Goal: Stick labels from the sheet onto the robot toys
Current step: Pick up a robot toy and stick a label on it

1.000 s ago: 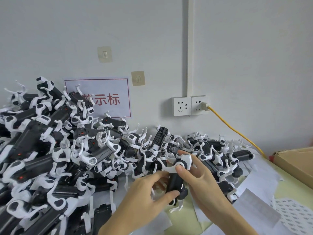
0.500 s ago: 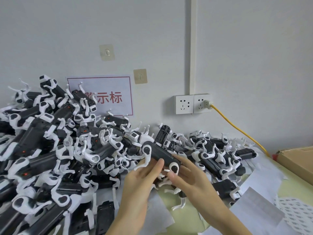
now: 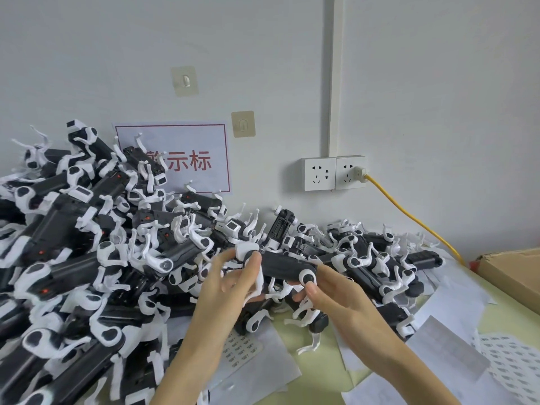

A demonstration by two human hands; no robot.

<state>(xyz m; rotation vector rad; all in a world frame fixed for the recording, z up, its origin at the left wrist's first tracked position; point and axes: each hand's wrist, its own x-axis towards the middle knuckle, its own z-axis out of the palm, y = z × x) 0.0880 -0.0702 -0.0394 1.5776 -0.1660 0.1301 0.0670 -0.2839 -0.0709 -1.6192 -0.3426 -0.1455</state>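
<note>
While both hands hold robot toy level above counter, left hand gripping left end, right hand pinching right end: steady body, flat face up; label sheet lies near, beneath hands.

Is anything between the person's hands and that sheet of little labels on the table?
Yes: the black-and-white robot toy held by the left hand and right hand sits above the label sheet.
</note>
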